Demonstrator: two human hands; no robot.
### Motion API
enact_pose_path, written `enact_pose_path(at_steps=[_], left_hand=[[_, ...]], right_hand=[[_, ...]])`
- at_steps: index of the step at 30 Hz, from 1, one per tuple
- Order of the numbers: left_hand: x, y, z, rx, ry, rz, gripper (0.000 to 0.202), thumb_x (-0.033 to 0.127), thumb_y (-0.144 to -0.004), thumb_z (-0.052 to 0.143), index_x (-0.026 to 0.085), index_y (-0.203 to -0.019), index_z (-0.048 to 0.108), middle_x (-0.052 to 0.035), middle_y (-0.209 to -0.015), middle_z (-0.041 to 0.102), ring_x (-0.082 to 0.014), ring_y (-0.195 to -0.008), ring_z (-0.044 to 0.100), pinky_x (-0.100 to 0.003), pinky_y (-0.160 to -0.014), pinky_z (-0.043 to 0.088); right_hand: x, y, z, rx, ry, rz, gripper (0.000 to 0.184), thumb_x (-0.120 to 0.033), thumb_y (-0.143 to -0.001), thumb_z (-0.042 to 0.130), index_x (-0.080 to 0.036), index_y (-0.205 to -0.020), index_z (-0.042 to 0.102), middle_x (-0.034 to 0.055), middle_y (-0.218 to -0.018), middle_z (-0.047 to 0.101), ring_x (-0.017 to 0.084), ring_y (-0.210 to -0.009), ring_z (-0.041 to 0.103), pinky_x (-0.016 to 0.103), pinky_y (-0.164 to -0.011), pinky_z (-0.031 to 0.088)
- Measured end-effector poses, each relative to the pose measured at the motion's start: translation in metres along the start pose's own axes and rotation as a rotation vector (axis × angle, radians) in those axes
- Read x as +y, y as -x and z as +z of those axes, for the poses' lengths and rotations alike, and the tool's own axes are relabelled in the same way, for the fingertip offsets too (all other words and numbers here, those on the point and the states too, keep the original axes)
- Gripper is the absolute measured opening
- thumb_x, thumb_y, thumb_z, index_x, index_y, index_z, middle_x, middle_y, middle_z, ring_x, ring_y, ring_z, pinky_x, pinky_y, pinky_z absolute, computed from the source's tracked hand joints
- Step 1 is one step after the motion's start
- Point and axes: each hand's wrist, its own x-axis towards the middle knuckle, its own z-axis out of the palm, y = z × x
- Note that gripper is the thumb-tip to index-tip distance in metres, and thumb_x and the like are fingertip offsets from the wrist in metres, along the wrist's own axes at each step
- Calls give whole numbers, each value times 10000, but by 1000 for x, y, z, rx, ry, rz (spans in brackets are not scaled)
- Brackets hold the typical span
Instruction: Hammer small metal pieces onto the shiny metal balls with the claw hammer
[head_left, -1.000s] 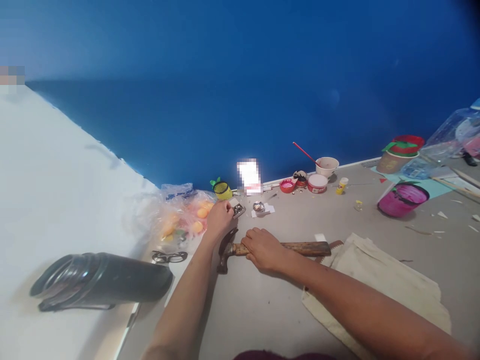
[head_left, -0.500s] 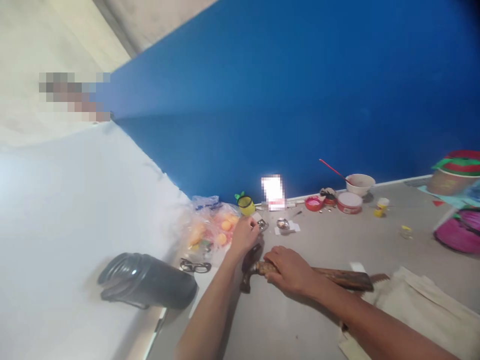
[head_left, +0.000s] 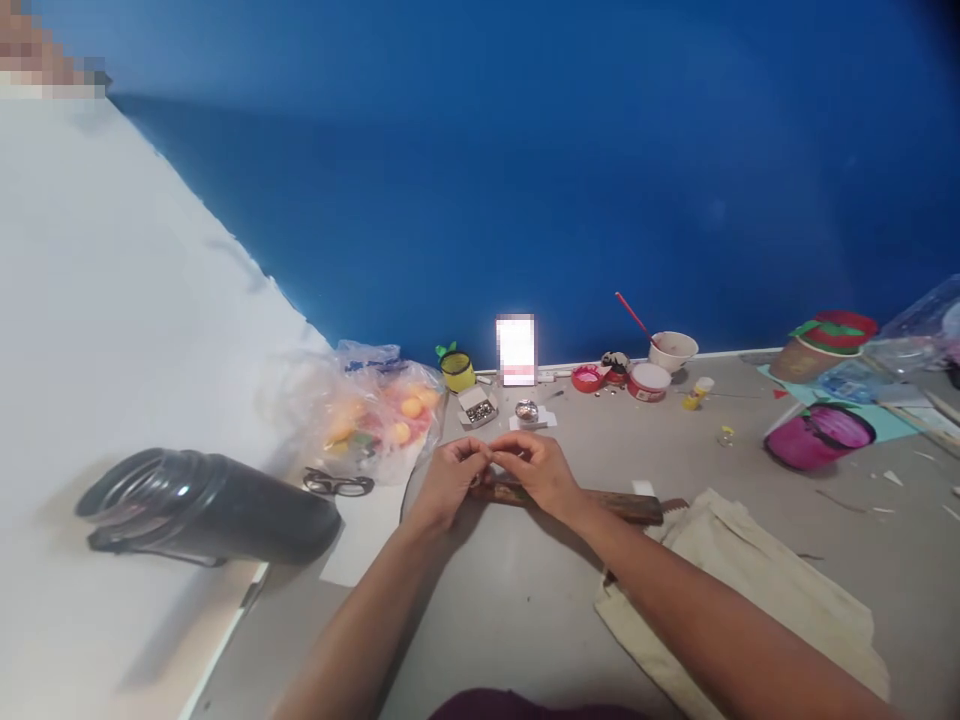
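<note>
Fingertips meet over the middle of the table, where my left hand and my right hand are both closed in a pinch. What they pinch, if anything, is too small to make out. Just beneath them lies a hammer; its wooden handle points right, and my left hand hides its head. Beyond my hands stands a small open box of small shiny metal pieces. A shiny round metal piece rests on white paper to its right.
A dark bottle lies at left, near black glasses and a plastic bag with orange items. Along the blue wall are a yellow cup, a lit screen and a white bowl. Beige cloth lies at right.
My left hand has drawn back from the small box to meet my right hand. My right hand has let go of the hammer, which now lies on the table. The view has shifted right and down.
</note>
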Motion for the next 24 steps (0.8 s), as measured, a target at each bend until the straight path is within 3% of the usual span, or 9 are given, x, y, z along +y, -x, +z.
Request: enact_pose_path(at_steps=[3, 6, 10, 13, 16, 19, 24], left_hand=[[0, 2, 4, -60, 191, -48, 277, 399, -701, 764, 177, -693, 598, 18, -552, 567, -97, -491, 470, -219, -483, 351], [2, 6, 6, -87, 362, -60, 304, 452, -764, 718, 154, -781, 655, -43, -676, 640, -139, -582, 569, -272, -545, 463], [2, 14, 6, -86, 464, -51, 279, 273, -712, 702, 149, -961, 701, -104, -901, 715, -225, -843, 696, -375, -754, 578], [-3, 20, 7, -73, 450, -13, 437, 200, -679, 766, 166, -1106, 682, -85, -980, 731, -202, -833, 711, -378, -802, 589], [-10, 23, 9, -31, 375, 40, 523, 291, -733, 823, 201, -1215, 642, -63, -1018, 728, -168, -727, 690, -351, -703, 589], [-16, 22, 7, 18, 283, 87, 546, 366, -742, 848, 197, -1220, 647, -55, -969, 721, -175, -743, 682, -310, -652, 565], [-19, 21, 1, 72, 101, 177, 536, 396, -775, 815, 190, -1249, 674, -44, -943, 718, -177, -806, 672, -322, -772, 568]], right_hand=[[1, -2, -4, 13, -51, 69, 219, -417, -764, 782, -200, -771, 750, 8, -736, 719, 157, -655, 594, 280, -644, 484], [3, -7, -10, 27, -208, 184, 290, -460, -702, 828, -197, -760, 719, -18, -671, 667, 125, -563, 536, 267, -564, 456], [6, -12, -18, -5, -423, 317, 386, -491, -633, 895, -182, -772, 709, -8, -706, 689, 105, -563, 540, 252, -559, 478], [6, -13, -20, -65, -525, 390, 443, -461, -571, 951, -166, -816, 729, 12, -747, 723, 95, -565, 555, 247, -568, 496], [5, -11, -20, -127, -567, 430, 454, -418, -544, 978, -160, -835, 743, 18, -763, 733, 93, -575, 570, 241, -574, 502], [4, -10, -20, -175, -568, 442, 432, -402, -556, 978, -159, -826, 745, 7, -747, 725, 78, -563, 552, 225, -572, 489], [7, -11, -20, -206, -562, 444, 445, -429, -555, 977, -160, -821, 743, 0, -733, 720, 72, -547, 531, 214, -542, 457]])
